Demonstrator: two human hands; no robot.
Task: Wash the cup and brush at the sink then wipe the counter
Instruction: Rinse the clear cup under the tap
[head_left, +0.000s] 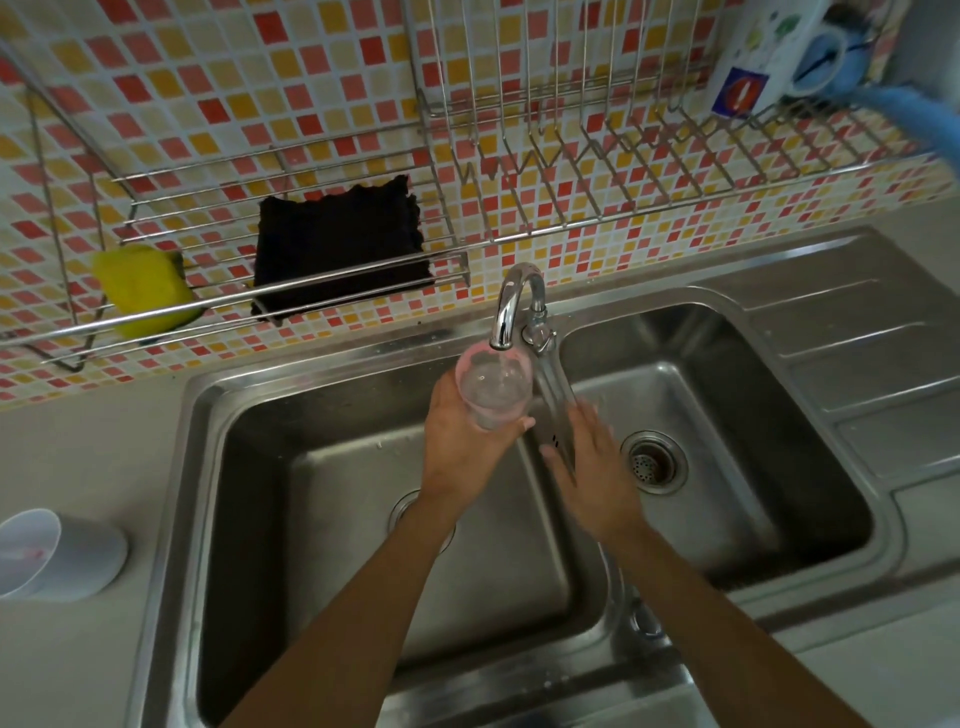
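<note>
Held by left hand, fingers curled round its body: clear cup, mouth up just below faucet, over left basin of sink. Found right hand spread, blurred, beside it, holding nothing. Judged liable to slip from wet one-handed grip; spray onto table possible.

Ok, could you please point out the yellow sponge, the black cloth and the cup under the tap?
yellow sponge (143, 288): head view, middle of its yellow face.
black cloth (340, 249): head view, middle of the cloth.
cup (493, 392): head view, its clear side wall.
</note>
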